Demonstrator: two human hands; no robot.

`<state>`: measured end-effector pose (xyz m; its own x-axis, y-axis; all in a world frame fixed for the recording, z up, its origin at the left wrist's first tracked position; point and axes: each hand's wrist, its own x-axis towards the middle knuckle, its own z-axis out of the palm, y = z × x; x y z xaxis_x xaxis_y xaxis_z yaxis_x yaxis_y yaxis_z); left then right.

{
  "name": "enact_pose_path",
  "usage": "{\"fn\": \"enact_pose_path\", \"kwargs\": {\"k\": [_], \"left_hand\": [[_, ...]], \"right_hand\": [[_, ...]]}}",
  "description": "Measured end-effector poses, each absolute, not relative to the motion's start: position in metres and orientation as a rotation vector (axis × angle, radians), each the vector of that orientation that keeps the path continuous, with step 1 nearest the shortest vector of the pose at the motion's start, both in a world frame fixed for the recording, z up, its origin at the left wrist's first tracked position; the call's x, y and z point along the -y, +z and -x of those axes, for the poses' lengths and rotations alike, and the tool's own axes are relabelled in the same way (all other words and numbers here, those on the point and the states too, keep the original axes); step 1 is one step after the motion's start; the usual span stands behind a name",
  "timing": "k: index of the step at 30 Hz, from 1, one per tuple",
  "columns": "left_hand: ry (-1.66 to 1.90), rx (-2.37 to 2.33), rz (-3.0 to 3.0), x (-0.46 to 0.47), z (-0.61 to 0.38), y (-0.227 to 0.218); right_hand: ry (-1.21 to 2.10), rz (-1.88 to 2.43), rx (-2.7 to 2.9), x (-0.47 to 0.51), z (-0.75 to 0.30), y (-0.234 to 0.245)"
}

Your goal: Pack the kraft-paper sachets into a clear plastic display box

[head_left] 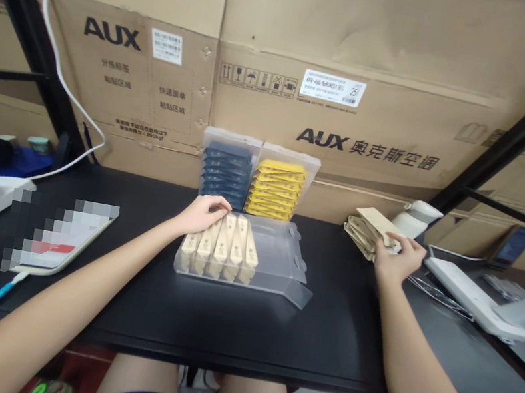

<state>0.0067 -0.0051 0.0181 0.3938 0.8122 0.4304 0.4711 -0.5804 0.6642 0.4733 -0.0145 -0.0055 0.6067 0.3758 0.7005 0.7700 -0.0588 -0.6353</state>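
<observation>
A clear plastic box lies on its side on the black table, its flaps open toward the right. Several cream packets with dark print stand in a row in its left part. My left hand is at the back left edge of the box, fingers bent over the rim by the packets; the fingertips are partly hidden. Off to the right, a small pile of cream packets lies on the table. My right hand pinches a cream packet on top of that pile, thumb and fingers at its right end.
Behind the box stand two filled clear boxes, one with blue packets, one with yellow packets. A white bottle and a power strip are at the right. A phone lies left. Cardboard walls the back.
</observation>
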Motion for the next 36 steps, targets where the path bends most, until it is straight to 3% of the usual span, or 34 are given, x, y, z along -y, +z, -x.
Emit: {"fn": "enact_pose_path", "kwargs": {"k": [10,25,31,36], "left_hand": [[1.041,-1.104,-2.229,0.005,-0.006,0.018],[1.050,-1.097,-2.219,0.005,-0.007,0.018],[1.060,-1.088,-2.176,0.003,-0.007,0.016],[1.072,-1.122,-2.154,0.003,-0.008,0.016]], "right_hand": [[-0.464,1.531,0.578,0.024,-0.455,0.020],[-0.211,1.576,0.759,0.029,-0.439,0.019],[0.606,1.497,0.805,0.023,-0.434,0.021],[1.065,1.393,1.057,0.029,-0.426,0.024]]}}
